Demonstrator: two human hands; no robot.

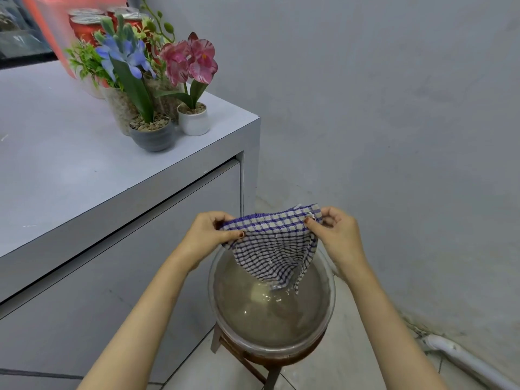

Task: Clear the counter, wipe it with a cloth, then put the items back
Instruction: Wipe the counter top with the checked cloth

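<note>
Cloth (274,246), blue-checked, hangs at 6 o'clock over a bowl (329,313) of murky water, its lowest corner touching the surface. Left grip (208,235) pinches the cloth's top left corner; right grip (337,235) pinches the top right. Bowl sits on a stool (281,360). Bench (70,170) spreads at 9 o'clock, with grey pot (153,137), white pot (194,121) and cans (87,28) toward 11.

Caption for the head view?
Left hand and right hand hold a blue-checked cloth over a clear bowl of water beside a grey counter.
</note>
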